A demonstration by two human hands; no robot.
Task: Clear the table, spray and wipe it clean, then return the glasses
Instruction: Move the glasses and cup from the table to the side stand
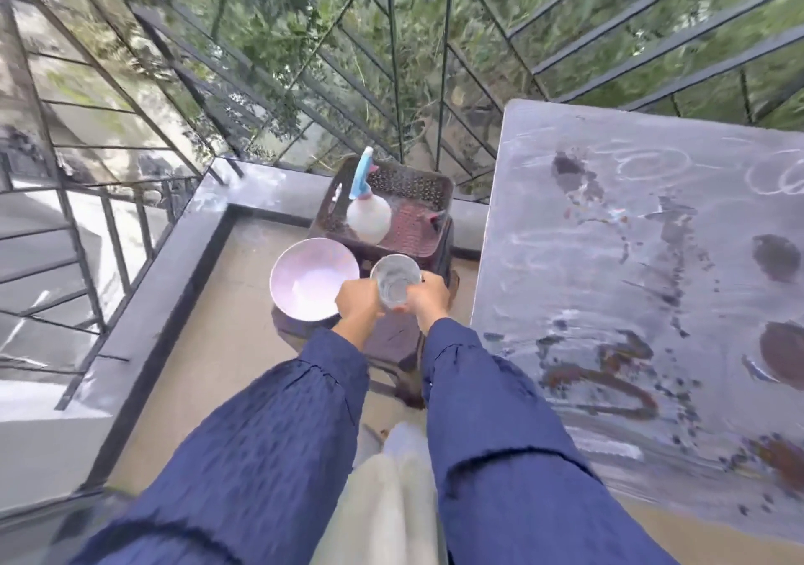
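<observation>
Your right hand (pixel 428 299) has its fingers (pixel 424 282) wrapped around a clear drinking glass (pixel 395 279), which you hold upright, mouth up, over the near part of a dark brown plastic stool (pixel 393 342). Your left hand (pixel 359 299) sits on the other side of that glass with its fingers curled, covering the right rim of a pale lilac round bowl (pixel 311 279). The blur keeps you from telling whether this hand grips the bowl, the glass or both. The bowl is just left of the glass, also above the stool.

Behind them, a dark brown perforated plastic basket (pixel 413 186) rests on the far end of the stool. In its left part a white spray bottle (pixel 369 216) with a blue trigger head stands tilted.

To your right lies the grey tabletop (pixel 631 260), well apart from the glass. It is streaked with pale ring marks and smeared with dark brown stains and crumbs. A black metal railing (pixel 391 64) runs behind everything, with green foliage beyond it.
</observation>
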